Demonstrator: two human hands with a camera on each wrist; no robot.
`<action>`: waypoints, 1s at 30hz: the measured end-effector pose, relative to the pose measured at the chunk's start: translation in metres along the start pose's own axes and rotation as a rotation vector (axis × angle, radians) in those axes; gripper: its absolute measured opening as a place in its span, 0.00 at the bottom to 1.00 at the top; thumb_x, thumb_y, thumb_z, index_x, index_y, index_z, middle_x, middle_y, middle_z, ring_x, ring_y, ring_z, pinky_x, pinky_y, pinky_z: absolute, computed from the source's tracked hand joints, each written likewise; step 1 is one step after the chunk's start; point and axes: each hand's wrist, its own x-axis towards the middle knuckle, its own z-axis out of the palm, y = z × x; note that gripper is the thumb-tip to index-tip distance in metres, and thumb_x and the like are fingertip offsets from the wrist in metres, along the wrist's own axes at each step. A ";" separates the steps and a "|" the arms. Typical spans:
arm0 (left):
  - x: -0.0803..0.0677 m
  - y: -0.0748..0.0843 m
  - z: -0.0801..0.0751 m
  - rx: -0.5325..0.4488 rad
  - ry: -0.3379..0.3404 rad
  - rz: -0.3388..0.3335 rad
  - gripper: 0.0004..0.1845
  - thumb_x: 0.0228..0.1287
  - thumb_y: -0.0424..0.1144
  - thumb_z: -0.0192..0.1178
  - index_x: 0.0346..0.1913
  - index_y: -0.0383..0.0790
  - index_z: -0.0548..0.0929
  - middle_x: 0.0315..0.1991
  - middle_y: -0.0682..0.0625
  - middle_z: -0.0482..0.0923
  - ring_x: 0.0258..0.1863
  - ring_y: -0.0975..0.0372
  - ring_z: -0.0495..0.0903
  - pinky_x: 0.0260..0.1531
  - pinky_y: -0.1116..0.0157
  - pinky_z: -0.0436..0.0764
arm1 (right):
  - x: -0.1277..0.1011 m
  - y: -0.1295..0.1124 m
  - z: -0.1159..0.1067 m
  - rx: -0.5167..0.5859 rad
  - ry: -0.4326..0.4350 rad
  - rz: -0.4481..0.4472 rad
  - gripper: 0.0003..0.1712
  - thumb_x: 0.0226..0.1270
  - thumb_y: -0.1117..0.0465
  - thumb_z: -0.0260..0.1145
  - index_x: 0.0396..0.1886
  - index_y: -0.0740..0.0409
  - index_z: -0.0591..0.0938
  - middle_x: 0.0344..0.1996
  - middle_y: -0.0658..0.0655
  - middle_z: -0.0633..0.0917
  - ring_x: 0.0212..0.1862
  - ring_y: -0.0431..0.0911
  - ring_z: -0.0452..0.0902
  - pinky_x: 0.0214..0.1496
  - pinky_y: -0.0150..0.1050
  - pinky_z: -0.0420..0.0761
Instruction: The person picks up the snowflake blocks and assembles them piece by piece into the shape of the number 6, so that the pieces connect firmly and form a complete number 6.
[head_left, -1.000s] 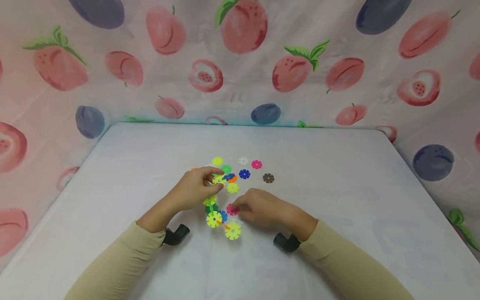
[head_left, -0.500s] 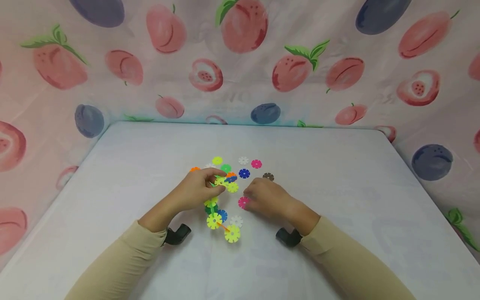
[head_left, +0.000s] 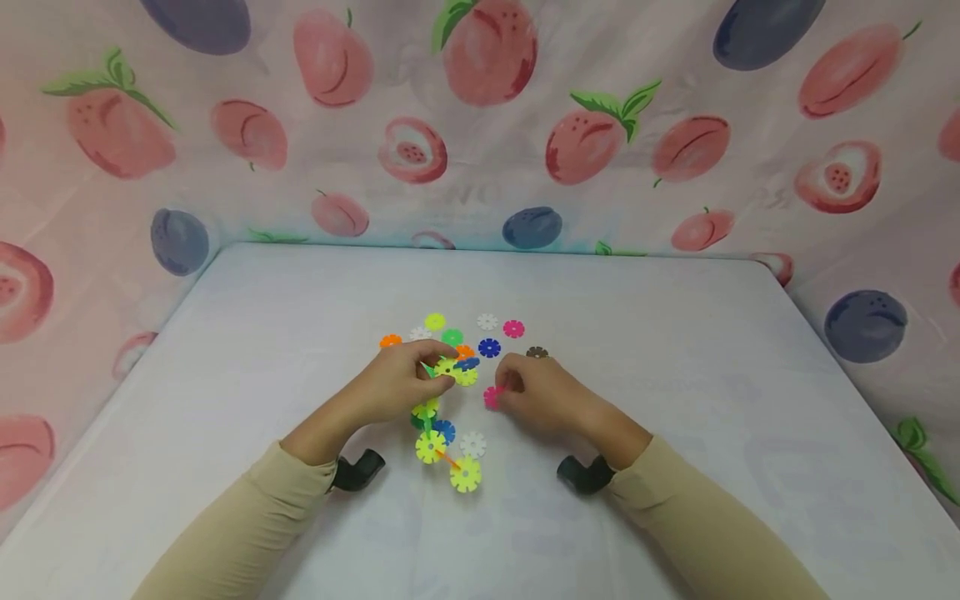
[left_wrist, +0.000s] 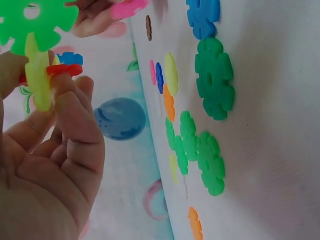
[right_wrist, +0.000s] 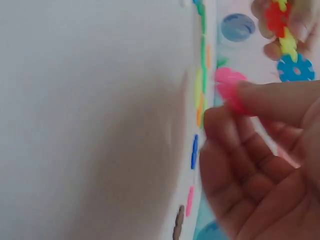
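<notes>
Nearest you, a yellow snowflake disc (head_left: 465,482) ends the chain of slotted plastic discs (head_left: 425,408) that trails from your left hand (head_left: 393,379); an orange disc (head_left: 450,459), seen edge-on, links it to the next yellow one. Just beyond, a loose white disc (head_left: 473,444) lies on the white table (head_left: 637,317), with a blue disc (head_left: 444,432) and a dark green disc (left_wrist: 202,87) near it. Your left thumb and fingers pinch the chain by its red disc (left_wrist: 65,69), a second blue disc (right_wrist: 286,70) at its tip. Your right hand (head_left: 543,396) pinches a pink disc (head_left: 492,398) off the table, apart from that tip, so the two are not yet joined. Farther off lie loose discs, among them dark blue (head_left: 489,341), brown (head_left: 536,352) and another pink (head_left: 513,322). I'd judge you well under way: several discs are linked, but more than ten lie unattached.
</notes>
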 end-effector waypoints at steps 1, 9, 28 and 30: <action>0.000 0.000 0.000 0.002 -0.003 -0.003 0.21 0.67 0.41 0.65 0.62 0.42 0.81 0.52 0.46 0.80 0.36 0.58 0.78 0.31 0.63 0.79 | -0.001 0.000 -0.002 0.040 0.024 -0.006 0.07 0.67 0.58 0.69 0.41 0.48 0.79 0.32 0.47 0.80 0.38 0.44 0.76 0.39 0.36 0.79; 0.001 0.002 0.002 -0.008 -0.024 0.033 0.19 0.69 0.39 0.62 0.61 0.47 0.82 0.52 0.49 0.80 0.29 0.59 0.76 0.24 0.64 0.76 | -0.009 0.002 -0.013 0.356 0.184 -0.110 0.14 0.69 0.66 0.65 0.53 0.60 0.80 0.35 0.53 0.83 0.35 0.45 0.83 0.39 0.39 0.84; 0.000 0.008 0.006 -0.058 0.025 0.103 0.14 0.70 0.42 0.60 0.55 0.45 0.85 0.48 0.51 0.81 0.37 0.59 0.78 0.34 0.61 0.80 | -0.016 -0.003 -0.019 0.579 0.153 -0.179 0.21 0.71 0.66 0.65 0.60 0.71 0.79 0.39 0.59 0.87 0.39 0.55 0.86 0.45 0.38 0.84; 0.001 0.008 0.007 -0.055 0.029 0.117 0.13 0.71 0.41 0.60 0.54 0.45 0.86 0.45 0.52 0.82 0.38 0.59 0.78 0.36 0.61 0.80 | -0.016 -0.003 -0.019 0.592 0.146 -0.169 0.21 0.71 0.66 0.65 0.60 0.71 0.79 0.39 0.59 0.87 0.40 0.56 0.86 0.45 0.38 0.84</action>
